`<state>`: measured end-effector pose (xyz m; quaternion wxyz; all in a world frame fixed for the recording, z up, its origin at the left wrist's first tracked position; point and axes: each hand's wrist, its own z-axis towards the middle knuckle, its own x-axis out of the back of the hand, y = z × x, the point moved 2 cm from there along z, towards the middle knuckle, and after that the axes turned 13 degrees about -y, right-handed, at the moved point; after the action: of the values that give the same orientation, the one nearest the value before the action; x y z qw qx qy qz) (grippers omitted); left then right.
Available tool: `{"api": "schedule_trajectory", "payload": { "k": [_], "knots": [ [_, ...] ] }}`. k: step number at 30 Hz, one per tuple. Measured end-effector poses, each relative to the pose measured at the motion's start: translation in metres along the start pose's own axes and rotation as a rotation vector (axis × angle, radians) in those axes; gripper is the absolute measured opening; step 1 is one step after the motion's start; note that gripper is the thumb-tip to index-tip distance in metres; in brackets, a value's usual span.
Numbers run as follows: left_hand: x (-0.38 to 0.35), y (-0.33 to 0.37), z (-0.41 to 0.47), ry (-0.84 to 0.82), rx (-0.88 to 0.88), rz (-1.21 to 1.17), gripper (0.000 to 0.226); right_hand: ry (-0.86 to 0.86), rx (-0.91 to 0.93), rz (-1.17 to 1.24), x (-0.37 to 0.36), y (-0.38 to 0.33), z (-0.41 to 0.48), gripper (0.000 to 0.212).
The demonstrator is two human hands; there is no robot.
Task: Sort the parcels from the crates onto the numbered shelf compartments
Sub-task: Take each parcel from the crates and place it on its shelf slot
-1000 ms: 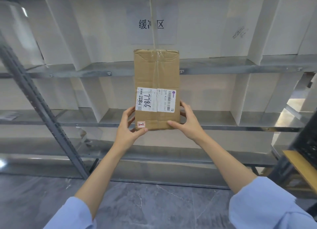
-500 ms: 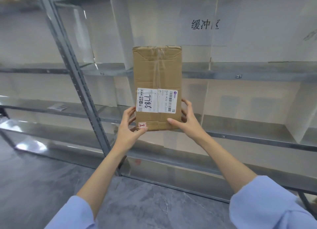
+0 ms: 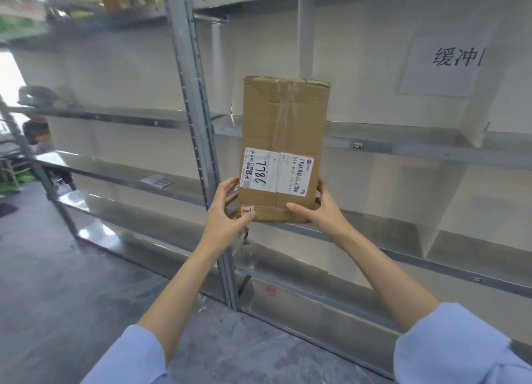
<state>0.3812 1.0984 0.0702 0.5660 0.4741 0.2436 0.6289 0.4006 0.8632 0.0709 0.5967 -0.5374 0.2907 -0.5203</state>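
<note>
Head: L grip (image 3: 226, 212), R grip (image 3: 323, 211) clasp upright taped brown parcel (image 3: 285, 118), label (image 3: 276, 174) 7786.

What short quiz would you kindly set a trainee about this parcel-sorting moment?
1. True or false: the left hand and the right hand both hold the cardboard parcel at its lower corners.
2. The handwritten number on its white label reads: A 7786, B 1234, C 9050.
3. Fill in: the grey shelf post stands to the parcel's ____ side.
Key: 1 true; 2 A; 3 left.
</note>
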Motion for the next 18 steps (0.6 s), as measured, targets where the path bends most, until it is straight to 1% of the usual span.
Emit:
{"api": "schedule_trajectory", "payload": {
  "k": [7, 11, 14, 18],
  "knots": [
    [0.054, -0.031, 0.04, 0.037, -0.017, 0.014, 0.069, -0.049, 0.01, 0.028, -0.02, 0.002, 0.083, 0.085],
    [0.086, -0.05, 0.079, 0.064, -0.021, 0.05, 0.068, 0.013, 0.053, -0.01, -0.025, 0.007, 0.139, 0.069],
    [0.111, -0.06, 0.119, 0.041, -0.025, 0.089, 0.067, 0.055, 0.076, -0.024, -0.024, 0.004, 0.186, 0.068],
    [0.141, -0.072, 0.173, 0.036, -0.029, 0.261, 0.061, 0.089, 0.109, -0.055, -0.014, -0.002, 0.253, 0.071]
  ]
}}
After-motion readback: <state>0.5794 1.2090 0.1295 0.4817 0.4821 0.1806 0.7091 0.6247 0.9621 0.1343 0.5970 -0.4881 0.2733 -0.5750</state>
